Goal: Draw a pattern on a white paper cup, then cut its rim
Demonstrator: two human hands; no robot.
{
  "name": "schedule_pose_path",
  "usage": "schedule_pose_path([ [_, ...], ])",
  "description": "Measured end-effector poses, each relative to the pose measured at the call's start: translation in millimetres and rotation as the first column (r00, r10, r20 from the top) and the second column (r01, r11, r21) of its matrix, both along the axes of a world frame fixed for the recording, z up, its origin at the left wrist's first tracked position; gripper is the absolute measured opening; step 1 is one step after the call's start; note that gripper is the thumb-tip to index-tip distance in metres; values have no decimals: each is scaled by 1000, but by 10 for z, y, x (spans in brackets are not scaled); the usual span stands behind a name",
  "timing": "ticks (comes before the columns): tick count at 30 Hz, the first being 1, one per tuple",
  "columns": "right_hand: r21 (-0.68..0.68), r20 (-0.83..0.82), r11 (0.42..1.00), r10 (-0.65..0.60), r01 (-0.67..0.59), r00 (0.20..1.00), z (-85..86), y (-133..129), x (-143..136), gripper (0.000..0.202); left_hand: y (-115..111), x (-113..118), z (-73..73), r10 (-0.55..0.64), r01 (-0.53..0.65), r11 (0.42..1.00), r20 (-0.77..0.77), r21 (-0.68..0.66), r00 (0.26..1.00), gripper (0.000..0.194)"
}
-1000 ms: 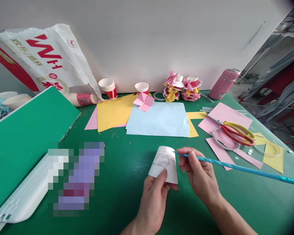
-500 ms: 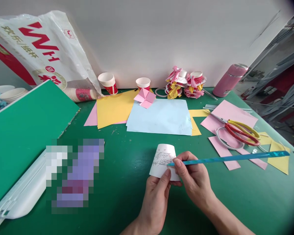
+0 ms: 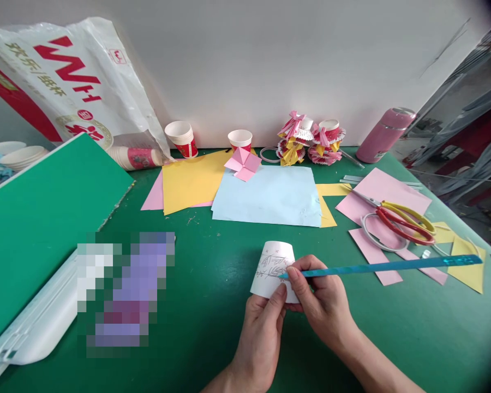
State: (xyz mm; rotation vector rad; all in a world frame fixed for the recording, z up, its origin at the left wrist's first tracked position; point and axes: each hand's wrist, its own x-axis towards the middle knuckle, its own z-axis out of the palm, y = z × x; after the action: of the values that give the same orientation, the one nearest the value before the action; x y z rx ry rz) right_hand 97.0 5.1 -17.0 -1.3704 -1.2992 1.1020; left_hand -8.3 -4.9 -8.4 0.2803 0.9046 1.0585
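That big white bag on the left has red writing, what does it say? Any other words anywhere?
White plastic bag: large red letters, upside down, seem to read "HM"; the smaller characters are too blurred to read.
Paper cup in the left hand: drawn marks, not readable.
Red cups: print too small.

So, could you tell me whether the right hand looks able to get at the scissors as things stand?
Probably not right away: the right hand grips a blue ruler, though nothing blocks the scissors lying on pink paper.

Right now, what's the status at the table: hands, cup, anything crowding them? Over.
Left hand grips white paper cup, upturned. Right hand holds blue ruler against its side. Scissors and pink paper scraps lie apart, to the right.
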Motion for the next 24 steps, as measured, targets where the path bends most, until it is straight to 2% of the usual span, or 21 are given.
schedule_pose_path([
  [9,61,117,998,-28,21,993,18,10,-4,16,11,-3,18,20,-18,999,45,-40,999,28],
  [24,18,45,998,-53,52,998,20,11,5,18,14,4,-16,28,-26,999,62,-36,998,20],
])
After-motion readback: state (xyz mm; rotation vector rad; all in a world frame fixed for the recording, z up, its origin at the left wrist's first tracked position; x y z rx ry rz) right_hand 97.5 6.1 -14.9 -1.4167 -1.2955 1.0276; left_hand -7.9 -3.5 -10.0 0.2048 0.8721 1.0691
